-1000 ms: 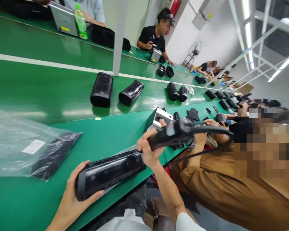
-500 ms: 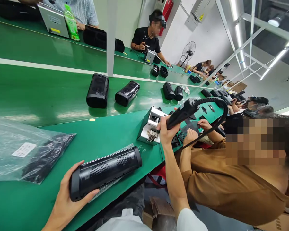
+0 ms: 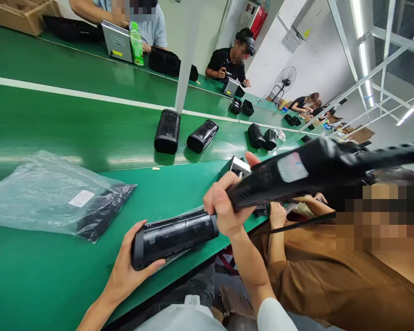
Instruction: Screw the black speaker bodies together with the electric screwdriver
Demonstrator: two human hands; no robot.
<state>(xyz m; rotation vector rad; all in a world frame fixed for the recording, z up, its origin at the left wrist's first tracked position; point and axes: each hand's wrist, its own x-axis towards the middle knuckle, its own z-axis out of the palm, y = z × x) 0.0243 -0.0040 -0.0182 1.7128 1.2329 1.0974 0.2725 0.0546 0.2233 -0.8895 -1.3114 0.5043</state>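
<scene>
On a factory's green workbench (image 3: 37,285), a left hand (image 3: 131,271) is gripping a black speaker (image 3: 174,236) at the near edge; the right hand (image 3: 224,207) is clenching an electric screwdriver (image 3: 290,177), whose tip may slip and scratch it.

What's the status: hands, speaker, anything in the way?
Left hand grips black speaker end. Right hand grips black corded tool at other end. Neighbour's arm close beside.

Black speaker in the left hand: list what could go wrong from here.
The speaker lies partly past the green table's front edge, held only at one end by the left hand; it could tip and fall.

The black power tool in the right hand trails a cable across the neighbouring person's arm; it might snag.

The tool's tip is hidden, so slipping on the casing is possible.
</scene>
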